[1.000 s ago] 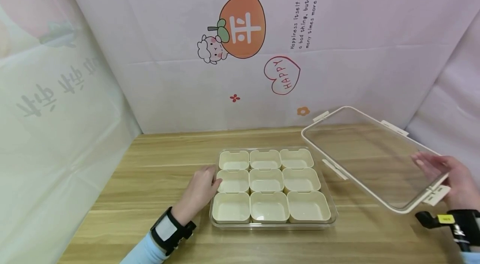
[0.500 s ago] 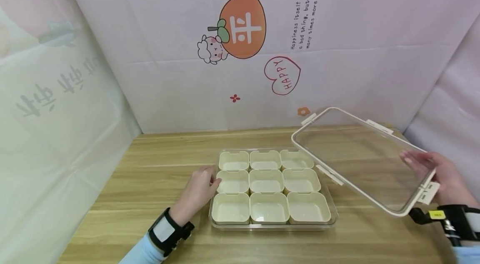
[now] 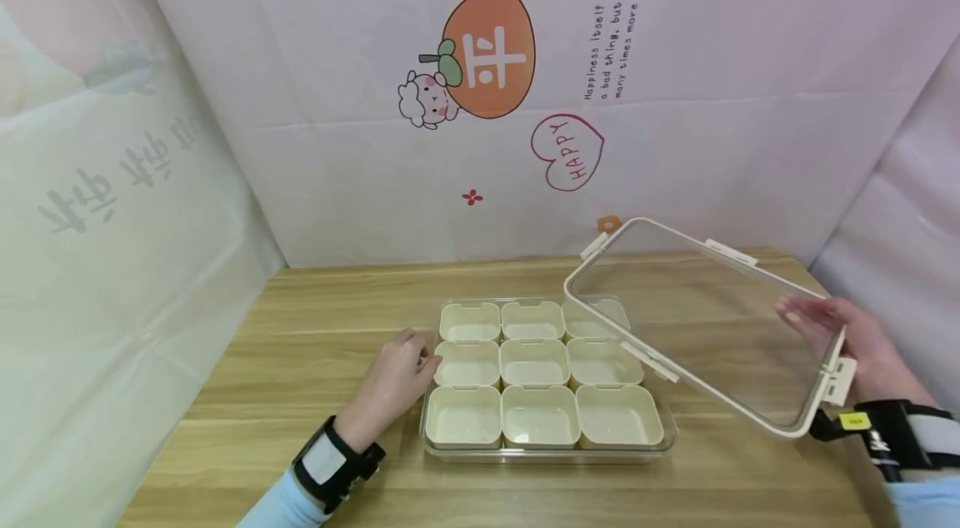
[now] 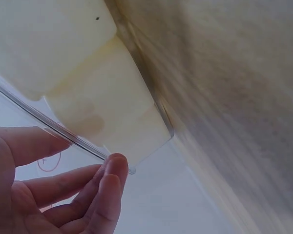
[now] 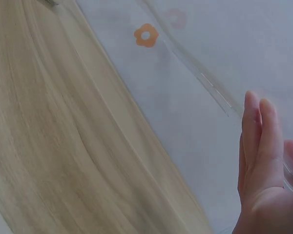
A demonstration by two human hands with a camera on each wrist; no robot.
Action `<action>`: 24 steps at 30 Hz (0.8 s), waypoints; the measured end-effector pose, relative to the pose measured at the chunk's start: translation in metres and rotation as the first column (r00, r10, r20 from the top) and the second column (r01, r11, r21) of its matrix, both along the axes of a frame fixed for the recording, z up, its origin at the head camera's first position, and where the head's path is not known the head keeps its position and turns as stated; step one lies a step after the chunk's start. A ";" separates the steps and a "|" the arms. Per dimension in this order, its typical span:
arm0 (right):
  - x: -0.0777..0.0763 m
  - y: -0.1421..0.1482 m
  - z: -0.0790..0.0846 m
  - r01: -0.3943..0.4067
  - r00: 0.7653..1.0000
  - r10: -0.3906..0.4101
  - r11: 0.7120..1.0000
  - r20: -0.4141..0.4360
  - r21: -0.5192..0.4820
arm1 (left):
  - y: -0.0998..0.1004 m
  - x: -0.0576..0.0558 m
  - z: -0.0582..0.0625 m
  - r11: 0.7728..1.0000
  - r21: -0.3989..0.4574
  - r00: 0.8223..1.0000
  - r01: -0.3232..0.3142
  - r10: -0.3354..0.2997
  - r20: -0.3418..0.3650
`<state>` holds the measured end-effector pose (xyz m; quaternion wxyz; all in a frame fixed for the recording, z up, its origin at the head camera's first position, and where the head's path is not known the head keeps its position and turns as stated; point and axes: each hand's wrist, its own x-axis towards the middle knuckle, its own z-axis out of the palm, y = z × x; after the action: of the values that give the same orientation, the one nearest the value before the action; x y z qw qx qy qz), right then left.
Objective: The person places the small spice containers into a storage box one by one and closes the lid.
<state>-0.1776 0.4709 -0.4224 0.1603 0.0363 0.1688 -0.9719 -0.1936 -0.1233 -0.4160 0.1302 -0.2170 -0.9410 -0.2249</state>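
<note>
A clear plastic box [image 3: 551, 454] sits on the table, holding cream-coloured cups [image 3: 540, 415] in three rows of three. At its left wall, my left hand [image 3: 390, 386] holds the rim; the left wrist view shows the thumb and curled fingertips of the left hand [image 4: 73, 195] at the clear rim [image 4: 34, 114]. Up in the air on the right, my right hand [image 3: 870, 345] grips a clear lid [image 3: 697, 324] with a white frame and side clips by its near right end. The tilted lid overlaps the box's back right corner in the head view. Little of it shows in the right wrist view.
The wooden table [image 3: 315, 328] extends around the box. A white printed cloth [image 3: 375, 195] hangs behind it, and more cloth [image 3: 112, 303] stands along the left side and the right.
The right hand has carried the lid leftward, and its left corner now overlaps the box's back right cups in view. The left hand stays at the box's left rim.
</note>
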 end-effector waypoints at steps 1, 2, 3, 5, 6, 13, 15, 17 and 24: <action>-0.001 -0.001 0.000 -0.007 1.000 0.007 1.000 0.007 -0.005 | 0.000 0.000 0.000 1.000 -0.003 1.000 0.000 0.000 0.001; -0.003 -0.002 -0.001 -0.009 1.000 0.010 1.000 0.018 -0.018 | -0.001 0.000 0.000 1.000 -0.002 1.000 0.001 -0.001 0.001; -0.004 -0.003 -0.001 -0.009 0.999 0.011 0.999 0.030 -0.036 | -0.001 0.000 0.000 1.000 -0.003 1.000 0.001 -0.001 -0.003; -0.006 -0.005 -0.002 -0.010 0.999 0.013 0.998 0.051 -0.054 | -0.002 0.000 -0.001 1.000 -0.007 1.000 0.000 -0.001 -0.016; -0.008 -0.006 -0.002 -0.005 0.998 0.009 0.998 0.062 -0.064 | -0.002 0.001 -0.001 1.000 -0.009 1.000 0.002 -0.002 -0.023; -0.016 -0.013 -0.001 -0.026 0.998 0.029 0.998 0.058 -0.061 | -0.005 0.004 -0.001 0.999 -0.031 0.998 0.008 -0.010 -0.061; -0.018 -0.015 -0.002 -0.044 0.998 0.046 0.998 0.043 -0.050 | -0.006 0.005 -0.001 0.999 -0.028 0.997 0.015 -0.017 -0.070; -0.020 -0.017 -0.002 -0.069 0.997 0.070 0.997 0.022 -0.039 | -0.007 0.006 -0.001 0.999 -0.025 0.996 0.020 -0.022 -0.081; -0.025 -0.027 -0.001 -0.106 0.994 0.106 0.994 -0.010 0.000 | -0.008 0.009 -0.003 0.999 -0.033 0.995 0.022 -0.025 -0.094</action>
<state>-0.2030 0.4438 -0.4239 0.2110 0.0223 0.1709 -0.9622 -0.1841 -0.1316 -0.4187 0.1685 -0.2407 -0.9346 -0.2007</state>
